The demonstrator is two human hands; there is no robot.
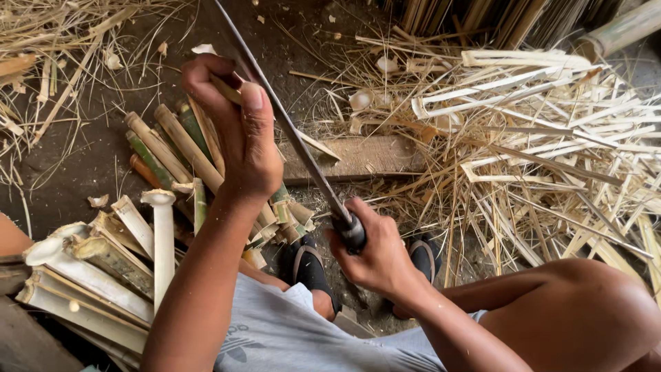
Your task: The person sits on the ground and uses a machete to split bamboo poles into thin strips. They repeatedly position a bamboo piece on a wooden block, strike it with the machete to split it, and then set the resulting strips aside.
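The left hand [237, 131] has its fingers closed around a thin, pale split bamboo strip [224, 88], held upright above the dark earth floor [96, 148]. The right hand [375, 255] has its fingers wrapped tight around the black handle of a long, narrow steel blade [289, 131], whose edge lies against the strip. This looks like the splitting or shaving step; the next stroke calls for a steady grip and the thumb kept off the edge. No packages, labels or signs show.
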